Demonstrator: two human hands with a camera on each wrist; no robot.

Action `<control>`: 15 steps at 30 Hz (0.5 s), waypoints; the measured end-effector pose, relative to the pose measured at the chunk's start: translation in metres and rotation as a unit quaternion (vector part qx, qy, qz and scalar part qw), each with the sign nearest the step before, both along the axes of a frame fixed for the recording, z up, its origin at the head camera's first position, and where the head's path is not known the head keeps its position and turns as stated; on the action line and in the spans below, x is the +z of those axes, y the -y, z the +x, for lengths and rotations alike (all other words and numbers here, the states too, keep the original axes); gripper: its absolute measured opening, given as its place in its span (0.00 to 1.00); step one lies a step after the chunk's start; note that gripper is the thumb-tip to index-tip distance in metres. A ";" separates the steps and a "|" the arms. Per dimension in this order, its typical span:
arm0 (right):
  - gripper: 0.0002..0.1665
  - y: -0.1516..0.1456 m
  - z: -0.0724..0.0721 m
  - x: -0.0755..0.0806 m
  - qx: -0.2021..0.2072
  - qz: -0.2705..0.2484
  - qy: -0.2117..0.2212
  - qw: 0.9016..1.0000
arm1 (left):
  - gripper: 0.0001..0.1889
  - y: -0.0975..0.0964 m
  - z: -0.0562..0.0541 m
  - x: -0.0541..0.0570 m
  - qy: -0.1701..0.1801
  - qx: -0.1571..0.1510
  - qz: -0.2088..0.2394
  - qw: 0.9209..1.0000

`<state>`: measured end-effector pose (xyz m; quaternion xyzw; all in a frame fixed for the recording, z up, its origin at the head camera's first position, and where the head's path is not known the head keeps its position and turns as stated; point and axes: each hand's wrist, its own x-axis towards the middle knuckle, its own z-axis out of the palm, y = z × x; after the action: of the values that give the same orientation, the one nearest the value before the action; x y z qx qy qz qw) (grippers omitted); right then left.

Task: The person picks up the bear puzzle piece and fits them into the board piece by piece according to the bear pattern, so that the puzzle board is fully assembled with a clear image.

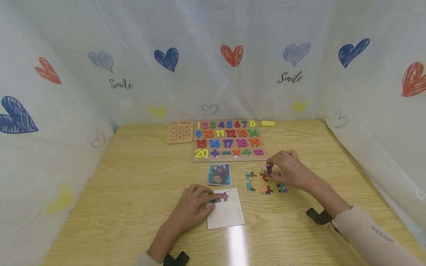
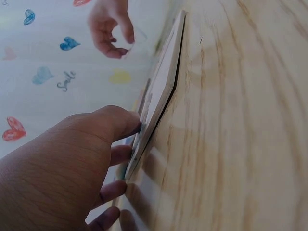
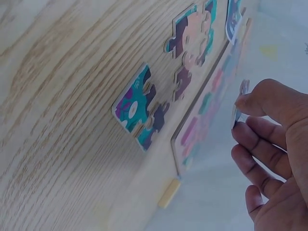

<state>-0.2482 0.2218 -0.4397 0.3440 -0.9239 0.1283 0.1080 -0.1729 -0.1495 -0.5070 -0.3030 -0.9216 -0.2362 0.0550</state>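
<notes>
My right hand (image 1: 288,170) pinches a jigsaw piece (image 3: 237,115) between thumb and index finger, raised off the table in the right wrist view. Several loose jigsaw pieces (image 1: 250,184) in teal, brown and peach lie on the table under and beside that hand. My left hand (image 1: 191,207) rests at the left side of a white square puzzle tray (image 1: 226,218), fingers extended. Its index finger lies over a few jigsaw pieces (image 1: 223,197) set along the tray's top edge. In the left wrist view, the thumb touches the tray's edge, with the other fingers beyond it.
Behind the tray lies a bear picture card (image 1: 219,174). Farther back are a board of coloured numbers (image 1: 229,158), a wooden sliding number puzzle (image 1: 180,140) at its left and a yellow block (image 1: 267,123) at its right. A white curtain (image 1: 206,85) with hearts encloses the table.
</notes>
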 end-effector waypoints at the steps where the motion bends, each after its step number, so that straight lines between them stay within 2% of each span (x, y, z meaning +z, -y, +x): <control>1: 0.15 0.001 0.001 0.000 0.003 -0.002 -0.002 1.000 | 0.16 0.000 0.000 0.000 -0.001 -0.001 0.002 1.000; 10: 0.16 0.008 0.007 0.001 0.019 -0.006 -0.007 1.000 | 0.16 0.000 -0.001 -0.004 -0.009 -0.005 0.003 1.000; 15: 0.17 0.014 0.009 0.002 0.035 -0.012 -0.025 0.999 | 0.16 0.000 0.000 -0.001 -0.004 -0.003 0.004 1.000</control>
<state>-0.2389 0.2079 -0.4378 0.3783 -0.9065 0.1339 0.1309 -0.1732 -0.1496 -0.5081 -0.3063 -0.9195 -0.2389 0.0597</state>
